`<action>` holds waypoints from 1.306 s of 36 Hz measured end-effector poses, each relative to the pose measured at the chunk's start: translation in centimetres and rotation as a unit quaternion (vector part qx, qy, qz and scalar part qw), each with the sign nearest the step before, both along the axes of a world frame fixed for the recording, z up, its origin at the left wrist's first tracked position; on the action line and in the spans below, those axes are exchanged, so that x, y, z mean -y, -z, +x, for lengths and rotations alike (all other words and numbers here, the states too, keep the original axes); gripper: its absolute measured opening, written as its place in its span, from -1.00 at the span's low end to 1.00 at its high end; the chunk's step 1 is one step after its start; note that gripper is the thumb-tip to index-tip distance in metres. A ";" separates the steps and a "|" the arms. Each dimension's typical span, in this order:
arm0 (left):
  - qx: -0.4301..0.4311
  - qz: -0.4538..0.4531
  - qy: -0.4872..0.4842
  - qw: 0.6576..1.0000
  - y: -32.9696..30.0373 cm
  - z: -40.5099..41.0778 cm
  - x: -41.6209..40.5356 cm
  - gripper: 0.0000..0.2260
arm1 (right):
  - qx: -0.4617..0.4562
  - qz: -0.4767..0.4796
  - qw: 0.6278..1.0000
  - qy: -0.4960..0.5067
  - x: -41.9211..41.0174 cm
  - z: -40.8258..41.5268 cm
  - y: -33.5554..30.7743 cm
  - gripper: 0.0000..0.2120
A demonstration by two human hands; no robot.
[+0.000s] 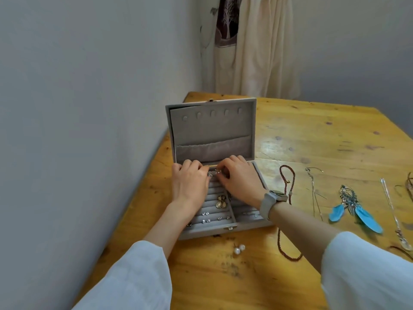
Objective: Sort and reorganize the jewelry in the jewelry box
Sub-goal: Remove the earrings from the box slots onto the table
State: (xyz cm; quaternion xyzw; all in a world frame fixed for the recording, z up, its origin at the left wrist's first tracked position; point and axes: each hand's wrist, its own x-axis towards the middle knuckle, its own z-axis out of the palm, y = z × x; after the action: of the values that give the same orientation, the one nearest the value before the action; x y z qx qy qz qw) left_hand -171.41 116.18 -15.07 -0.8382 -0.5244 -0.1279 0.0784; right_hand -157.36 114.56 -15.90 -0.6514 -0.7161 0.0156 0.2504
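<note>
A grey velvet jewelry box point(210, 130) stands open on the wooden table, lid upright. Both hands are over its far ring rows. My left hand point(190, 182) and my right hand point(239, 177) have curled fingers that meet at a small silver sparkly piece point(213, 173), which both pinch. Gold oval earrings point(221, 201) lie in the middle rows. Several small silver studs point(206, 218) sit in the near rows. A thin silver piece point(249, 213) lies in the right compartment. Two pearl earrings point(238, 249) lie on the table in front of the box.
Right of the box on the table point(324, 135) lie a brown bead necklace point(288, 193), a thin silver chain point(315, 193), blue feather earrings point(355, 209) and a long silver pin point(393, 213). A wall runs close on the left. A curtain hangs behind.
</note>
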 end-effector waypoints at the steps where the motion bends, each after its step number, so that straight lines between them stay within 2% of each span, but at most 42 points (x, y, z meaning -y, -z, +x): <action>1: -0.001 -0.003 0.002 1.000 0.1 0.1 -0.1 -0.70 | -0.024 0.008 1.000 0.003 0.1 0.2 -0.1 -0.82; 8: 0.029 -0.003 -0.003 1.000 0.3 0.8 -0.5 -0.78 | -0.136 0.018 0.990 -0.012 3.0 2.2 -1.0 -0.86; 19: 0.099 -0.035 0.001 0.994 -0.5 0.7 -0.3 -0.85 | -0.227 0.018 0.973 -0.040 11.4 3.6 -1.5 -0.86; 22: 0.108 -0.051 0.000 0.993 -0.5 0.8 -0.1 -0.83 | -0.218 -0.004 0.974 -0.055 13.4 3.4 -0.4 -0.86; 25: 0.073 -0.070 -0.002 0.995 -0.3 1.0 -0.1 -0.73 | -0.207 -0.032 0.975 -0.068 14.7 3.3 0.7 -0.80; 28: 0.068 -0.064 -0.013 0.996 0.0 1.3 0.0 -0.75 | -0.190 -0.046 0.977 -0.081 15.0 3.3 1.4 -0.74; 33: 0.121 -0.048 -0.012 0.991 0.0 1.4 0.2 -0.81 | -0.162 -0.060 0.981 -0.091 15.2 3.5 2.0 -0.74; 37: 0.225 -0.048 0.003 0.973 -0.7 1.3 1.9 -0.82 | -0.149 -0.056 0.983 -0.088 15.6 4.2 2.3 -0.79; 41: 0.323 -0.053 0.074 0.942 -1.3 1.4 7.1 -0.83 | -0.145 -0.058 0.985 -0.067 16.3 5.4 2.6 -0.80; 44: 0.332 -0.075 0.106 0.934 -0.3 1.5 11.7 -0.81 | -0.137 -0.051 0.988 -0.048 16.9 6.5 2.9 -0.80; 47: 0.306 -0.067 0.122 0.942 1.4 2.1 14.5 -0.82 | -0.115 -0.036 0.992 -0.025 17.1 7.2 3.3 -0.80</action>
State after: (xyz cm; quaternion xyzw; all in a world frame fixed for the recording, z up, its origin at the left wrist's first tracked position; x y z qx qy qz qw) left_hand -169.30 101.65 -16.46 -0.8197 -0.4239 -0.3512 -0.1585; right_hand -150.14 97.45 -19.16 -0.6357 -0.6978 0.1222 0.3067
